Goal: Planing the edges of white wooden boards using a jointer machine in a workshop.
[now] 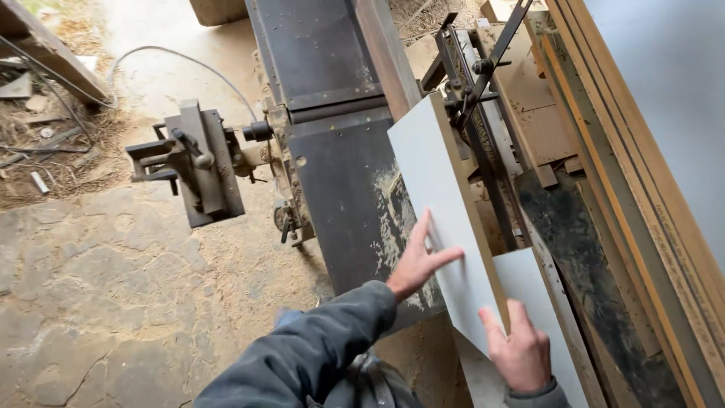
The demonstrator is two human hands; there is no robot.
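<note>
White board point(438, 204) is pressed flat by the spread left hand point(420, 262) and gripped, it seems, by the right hand point(521, 349); fingers could be hurt if it slips on the sawdust-covered machine table point(340, 174).

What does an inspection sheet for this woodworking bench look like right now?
Surface: dark metal machine table, sawdust near the board.
Job's things: white board tilted on edge; second white board flat beneath.
Clutter: wood scraps on the ground.
Hands: left hand flat on the board's face; right hand gripping its near edge.
Cables: grey cable across the floor.
Surroundings: stacked timber at right, cracked floor.
</note>
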